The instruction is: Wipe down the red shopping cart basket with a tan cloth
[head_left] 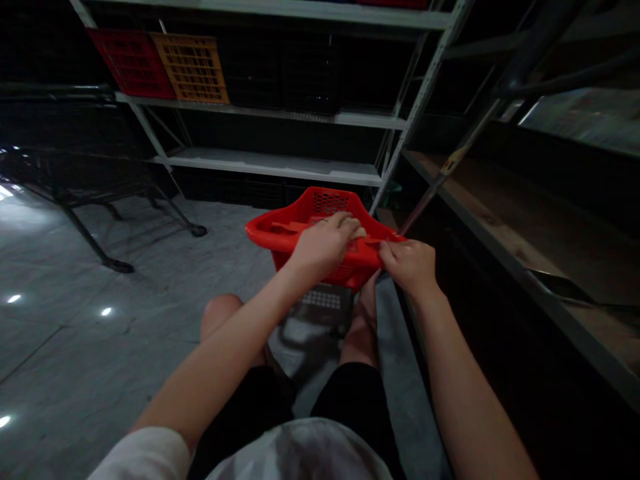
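A red plastic shopping basket (pixel 257 233) with perforated sides sits between my legs, on top of a dark crate-like base (pixel 323 305). My left hand (pixel 323 248) reaches over the near rim, its fingers curled over a pale, crumpled cloth-like piece (pixel 359 231) that is mostly hidden. At the basket's right corner, my right hand (pixel 409 265) is closed with thumb and fingers on the red rim. Red flat parts show inside the basket near my fingers, too blurred to name surely.
Ahead stands a white metal shelf rack (pixel 280 167) bearing a red crate (pixel 135 63), a yellow crate (pixel 193 69) and dark crates. A dark wheeled cart (pixel 83 233) is at left. To the right runs a low wooden-topped shelf (pixel 495 220), with a slanted pole (pixel 450 163) before it.
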{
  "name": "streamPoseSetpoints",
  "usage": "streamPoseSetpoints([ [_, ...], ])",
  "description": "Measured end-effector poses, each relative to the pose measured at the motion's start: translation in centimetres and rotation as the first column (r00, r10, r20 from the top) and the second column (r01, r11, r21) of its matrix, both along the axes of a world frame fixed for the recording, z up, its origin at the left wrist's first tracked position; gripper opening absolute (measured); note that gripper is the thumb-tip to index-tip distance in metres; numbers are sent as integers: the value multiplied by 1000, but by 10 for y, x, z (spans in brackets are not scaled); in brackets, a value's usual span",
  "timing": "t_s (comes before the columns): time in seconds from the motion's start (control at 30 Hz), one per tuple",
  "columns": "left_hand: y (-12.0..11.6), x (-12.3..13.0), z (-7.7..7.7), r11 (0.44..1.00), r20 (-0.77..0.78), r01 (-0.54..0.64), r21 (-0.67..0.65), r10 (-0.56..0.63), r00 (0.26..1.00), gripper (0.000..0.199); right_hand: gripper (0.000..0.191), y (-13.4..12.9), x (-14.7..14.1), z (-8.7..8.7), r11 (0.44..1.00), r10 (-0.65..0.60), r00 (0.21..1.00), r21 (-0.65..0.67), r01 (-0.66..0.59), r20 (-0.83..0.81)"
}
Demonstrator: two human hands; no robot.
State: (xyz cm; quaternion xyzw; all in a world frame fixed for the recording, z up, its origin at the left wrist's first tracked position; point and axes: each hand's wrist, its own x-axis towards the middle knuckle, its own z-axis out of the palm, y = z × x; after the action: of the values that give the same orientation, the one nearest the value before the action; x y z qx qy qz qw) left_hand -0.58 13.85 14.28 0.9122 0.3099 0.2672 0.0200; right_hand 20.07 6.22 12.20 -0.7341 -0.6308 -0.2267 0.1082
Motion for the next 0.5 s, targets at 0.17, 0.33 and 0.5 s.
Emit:
streamPoseSetpoints([
  [0.17,25,-72,1,971,-43,-218,-101,215,976,31,48,-2,25,1,1000,2,999,-27,-3,-38],
  [0.33,-9,-56,-9,966,52,-255,-45,257,965,35,46,-3,0,15,998,55,998,-38,-56,-23],
  [0.5,-59,-27,-27,943,171,-281,180,251,953,45,46,5,-68,27,996,93,970,7,-94,-223],
])
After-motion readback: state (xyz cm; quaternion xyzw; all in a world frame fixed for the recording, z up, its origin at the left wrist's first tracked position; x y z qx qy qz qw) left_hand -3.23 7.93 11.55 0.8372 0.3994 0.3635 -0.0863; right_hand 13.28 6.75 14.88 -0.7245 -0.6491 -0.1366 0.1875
